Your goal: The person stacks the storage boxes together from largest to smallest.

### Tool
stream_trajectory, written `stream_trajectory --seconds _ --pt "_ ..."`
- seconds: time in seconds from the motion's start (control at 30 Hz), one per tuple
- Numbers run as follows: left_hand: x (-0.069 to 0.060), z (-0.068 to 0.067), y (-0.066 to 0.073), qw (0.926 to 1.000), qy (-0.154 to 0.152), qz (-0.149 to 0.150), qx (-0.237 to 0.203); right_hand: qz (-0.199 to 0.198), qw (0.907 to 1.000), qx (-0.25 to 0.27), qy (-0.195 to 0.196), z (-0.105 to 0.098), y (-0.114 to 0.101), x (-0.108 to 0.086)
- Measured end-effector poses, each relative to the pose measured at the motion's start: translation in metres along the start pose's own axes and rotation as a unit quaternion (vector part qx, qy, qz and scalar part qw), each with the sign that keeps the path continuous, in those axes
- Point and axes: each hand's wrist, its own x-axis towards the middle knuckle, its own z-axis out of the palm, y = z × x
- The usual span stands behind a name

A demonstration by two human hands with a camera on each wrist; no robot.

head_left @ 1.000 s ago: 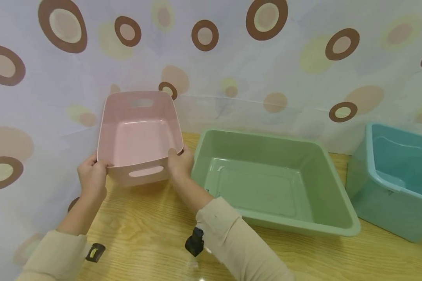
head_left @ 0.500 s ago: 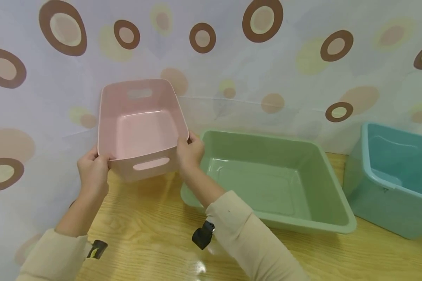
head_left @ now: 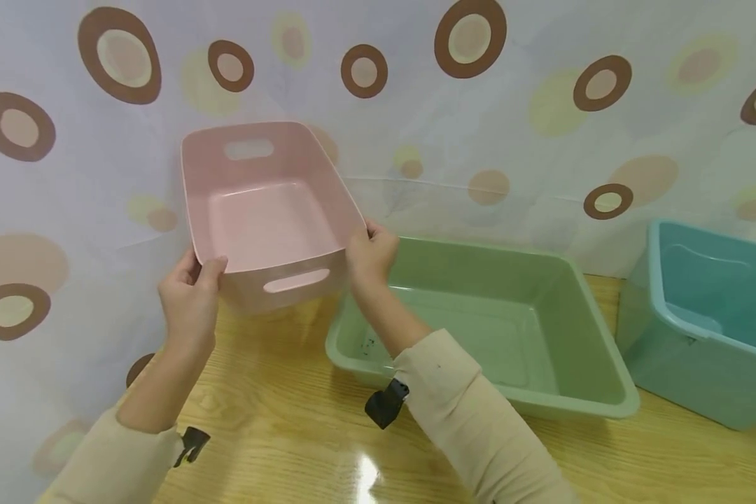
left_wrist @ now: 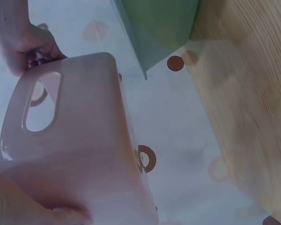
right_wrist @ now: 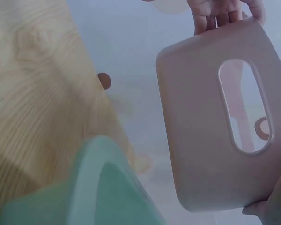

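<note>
A pink plastic basket [head_left: 271, 224] with an oval handle slot in each end is held up off the table, its inside tilted toward the head camera. My left hand [head_left: 192, 301] grips its near left corner, thumb over the rim. At the near right corner my right hand [head_left: 373, 262] holds the rim, above the left end of a green basin [head_left: 479, 395]. In the left wrist view the basket's end wall [left_wrist: 79, 112] and slot face the camera. The right wrist view shows the same end [right_wrist: 201, 122], with left-hand fingers [right_wrist: 210, 21] along its far side.
A teal bin [head_left: 699, 364] stands right of the green basin on the wooden table [head_left: 277, 420]. A white curtain [head_left: 416, 126] with brown and yellow circles hangs behind and to the left. Black wrist cameras sit by both sleeves.
Both hands have lifted the pink basket upward and shifted it to the right, so it now hangs higher before the curtain. The green basin moved slightly left early on.
</note>
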Motion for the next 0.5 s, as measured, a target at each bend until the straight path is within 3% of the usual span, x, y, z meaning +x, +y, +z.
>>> stream_trajectory --seconds 0.13,0.3,0.5 --pt "0.000 0.001 -0.004 0.9991 -0.013 0.040 0.000 0.010 0.9999 -0.006 -0.010 -0.008 -0.004 0.008" --pt "0.000 0.000 -0.014 0.9930 -0.004 0.111 -0.039 0.014 0.9995 -0.016 -0.024 -0.016 -0.004 0.017" --pt "0.010 -0.004 -0.018 0.9909 0.008 0.121 -0.060 0.022 0.9981 -0.019 -0.055 -0.031 -0.007 0.027"
